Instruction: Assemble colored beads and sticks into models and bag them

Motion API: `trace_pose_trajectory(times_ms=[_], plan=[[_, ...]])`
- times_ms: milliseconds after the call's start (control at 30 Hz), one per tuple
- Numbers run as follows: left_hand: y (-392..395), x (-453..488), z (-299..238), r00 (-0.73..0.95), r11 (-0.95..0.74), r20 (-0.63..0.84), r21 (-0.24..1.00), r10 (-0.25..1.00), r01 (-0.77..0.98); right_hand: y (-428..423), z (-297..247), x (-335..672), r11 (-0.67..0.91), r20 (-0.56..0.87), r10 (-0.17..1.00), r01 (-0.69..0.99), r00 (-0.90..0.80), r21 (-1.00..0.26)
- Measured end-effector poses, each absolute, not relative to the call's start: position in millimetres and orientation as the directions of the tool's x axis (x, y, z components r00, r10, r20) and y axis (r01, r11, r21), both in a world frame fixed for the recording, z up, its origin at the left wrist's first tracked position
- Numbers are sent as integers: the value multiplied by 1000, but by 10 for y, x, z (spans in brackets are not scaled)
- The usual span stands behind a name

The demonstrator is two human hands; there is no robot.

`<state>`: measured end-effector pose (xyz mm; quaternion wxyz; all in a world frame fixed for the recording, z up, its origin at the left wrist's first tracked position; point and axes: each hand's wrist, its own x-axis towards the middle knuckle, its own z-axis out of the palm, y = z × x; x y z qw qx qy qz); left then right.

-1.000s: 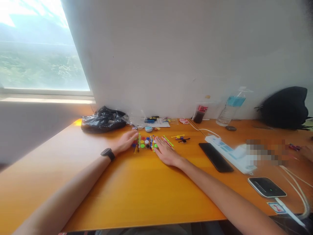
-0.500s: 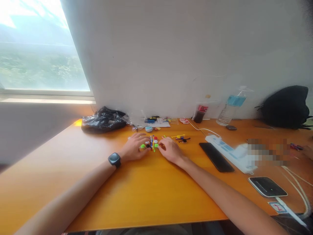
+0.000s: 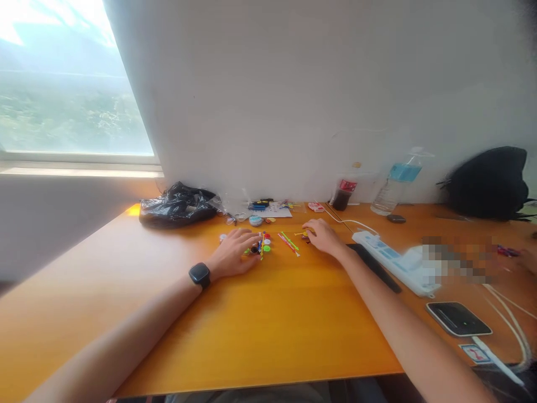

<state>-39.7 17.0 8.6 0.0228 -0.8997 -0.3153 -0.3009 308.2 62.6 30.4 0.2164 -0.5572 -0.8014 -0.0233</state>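
- Presently, the left hand (image 3: 235, 252) is in the centre of the frame, palm down, its fingers loosely spread over the coloured discs (image 3: 267, 249); its underside is hidden, so I cannot tell if it grips any of them.
- The right hand (image 3: 324, 236) is right of centre, with fingers curled down at the small yellow piece (image 3: 305, 234); I cannot tell if they are closed on it.
- Beside the left fingertips, among the discs, there is a yellow stick (image 3: 262, 247).
- Between the two hands, red and green sticks (image 3: 289, 242) lie slanted on the table (image 3: 251, 336).
- Right of centre is a dark phone (image 3: 377, 271), just beside the white power strip (image 3: 388, 259).
- Left of centre, near the wall, lies a black plastic bag (image 3: 180, 207).
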Motion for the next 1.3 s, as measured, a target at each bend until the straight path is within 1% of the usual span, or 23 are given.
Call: trace_pose_trajectory(times_ms=[67, 167, 267, 367, 433, 500, 567, 633, 700, 767, 867, 1033, 1167, 1300], plan=[[162, -390, 98, 616, -797, 557, 149, 557, 586, 663, 280, 3166, 381, 332, 894, 902, -302, -204], [153, -386, 107, 602, -788, 567, 147, 562, 598, 677, 250, 3184, 395, 324, 890, 897, -321, -196], [154, -392, 111, 583, -784, 591, 145, 558, 603, 680, 276, 3183, 408, 366, 873, 894, -323, -185], [176, -401, 142, 552, -781, 624, 159, 554, 604, 666, 361, 3164, 439, 471, 827, 876, -307, -200], [204, -387, 189, 507, -775, 659, 189, 556, 603, 638, 424, 3087, 487, 561, 784, 823, -264, -293], [237, -335, 259, 450, -767, 689, 244, 568, 594, 597, 466, 2933, 539, 600, 777, 692, -189, -480], [269, -233, 343, 417, -767, 692, 315, 589, 559, 547, 479, 2723, 540, 539, 829, 467, -150, -700], [302, -90, 430, 459, -790, 661, 370, 593, 488, 492, 468, 2506, 460, 423, 887, 261, -186, -849], [348, 65, 504, 552, -831, 621, 391, 556, 396, 437, 448, 2337, 376, 344, 913, 127, -218, -918], [413, 197, 560, 599, -831, 580, 438, 552, 342, 390, 431, 2246, 325, 307, 926, 48, -219, -945], [531, 312, 613, 600, -795, 544, 529, 586, 297, 352, 421, 2247, 280, 271, 939, 13, -209, -960], [665, 360, 637, 627, -744, 488, 626, 607, 234, 386, 382, 2351, 187, 163, 954, 72, -252, -980], [735, 394, 572, 635, -691, 428, 681, 644, 242, 439, 303, 2373, 135, 105, 957, 93, -271, -986], [811, 417, 516, 623, -663, 405, 705, 669, 254, 474, 234, 2402, 77, 51, 960, 87, -274, -993]])
